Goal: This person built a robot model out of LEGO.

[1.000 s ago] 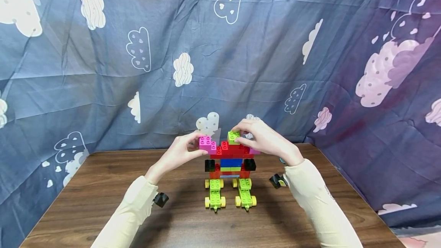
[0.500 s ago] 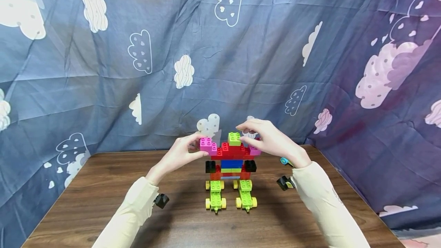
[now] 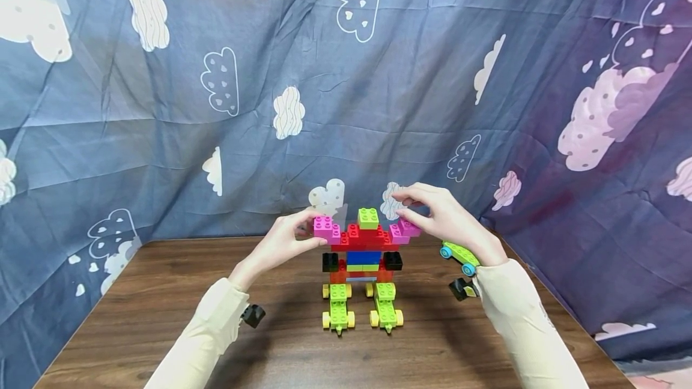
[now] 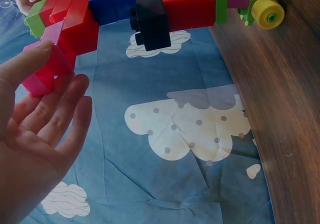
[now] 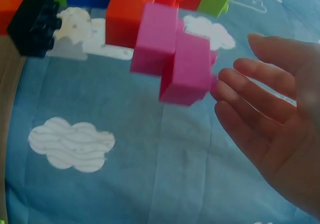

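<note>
A figure of toy building bricks stands upright on the table, with a red brick [image 3: 367, 238] section at chest height and a lime brick [image 3: 368, 217] on top. My left hand [image 3: 280, 240] pinches the stepped pink brick [image 4: 39, 83] at the figure's left end, thumb in front and fingers behind. At the other end, two stepped pink bricks [image 5: 187, 69] stick out. Beside them my right hand [image 3: 451, 221] hovers with relaxed fingers and nothing in its grasp; in the right wrist view its fingertips [image 5: 226, 84] are right at the outer pink brick's studs.
Two lime wheeled bases [image 3: 338, 311] with yellow wheels form the figure's feet on the wooden table [image 3: 216, 341]. Black bricks [image 3: 392, 261] jut out at its sides. A lime base [image 3: 459, 253] with blue wheels lies at the right, behind the forearm. A cloud-patterned cloth [image 3: 259, 155] hangs behind.
My right hand has let go of the lime top brick and moved right, past the pink bricks, uncovering them and the blue-wheeled base. My left hand keeps its pinch on the pink brick.
</note>
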The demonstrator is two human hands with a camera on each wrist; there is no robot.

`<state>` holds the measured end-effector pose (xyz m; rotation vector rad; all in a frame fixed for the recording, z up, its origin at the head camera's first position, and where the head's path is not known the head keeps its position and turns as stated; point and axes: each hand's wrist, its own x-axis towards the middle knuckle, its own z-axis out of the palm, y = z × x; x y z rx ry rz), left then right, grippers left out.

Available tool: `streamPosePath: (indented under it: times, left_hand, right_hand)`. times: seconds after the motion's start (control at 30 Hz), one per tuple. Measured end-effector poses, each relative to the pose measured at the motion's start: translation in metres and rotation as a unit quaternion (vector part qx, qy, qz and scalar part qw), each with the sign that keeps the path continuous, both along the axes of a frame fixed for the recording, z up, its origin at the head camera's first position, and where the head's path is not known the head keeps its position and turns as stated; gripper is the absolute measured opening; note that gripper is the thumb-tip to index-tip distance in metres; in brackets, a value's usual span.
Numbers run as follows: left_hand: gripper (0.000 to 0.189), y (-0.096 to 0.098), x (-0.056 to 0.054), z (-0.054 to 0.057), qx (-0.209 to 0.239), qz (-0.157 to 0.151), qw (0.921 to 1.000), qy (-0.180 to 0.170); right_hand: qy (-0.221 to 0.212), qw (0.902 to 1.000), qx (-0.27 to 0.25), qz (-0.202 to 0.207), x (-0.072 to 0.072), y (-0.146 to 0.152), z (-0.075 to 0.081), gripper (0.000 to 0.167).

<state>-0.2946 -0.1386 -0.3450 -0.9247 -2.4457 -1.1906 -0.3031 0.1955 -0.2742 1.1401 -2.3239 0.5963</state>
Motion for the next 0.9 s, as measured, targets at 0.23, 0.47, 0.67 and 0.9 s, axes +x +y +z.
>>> streamPosePath:
  times: [0.23, 0.47, 0.67, 0.9]
  left_hand:
    - [0.043, 0.000, -0.001, -0.001, 0.003, 0.002, 1.0000, 0.002]
    - [0.045, 0.000, -0.002, -0.002, 0.003, -0.001, 1.0000, -0.002]
    - [0.044, 0.000, -0.002, -0.001, 0.001, 0.002, 1.0000, -0.005]
    - [0.044, -0.001, -0.003, -0.002, 0.003, -0.003, 1.0000, -0.006]
  right_hand:
    - [0.020, 0.9989, -0.012, -0.040, -0.009, 0.018, -0.008, 0.030]
    - [-0.003, 0.9953, -0.019, -0.095, -0.021, 0.049, -0.025, 0.023]
    - [-0.025, 0.9908, -0.025, -0.131, -0.035, 0.079, -0.050, 0.020]
    - [-0.099, 0.9799, -0.016, -0.172, -0.048, 0.111, -0.086, 0.021]
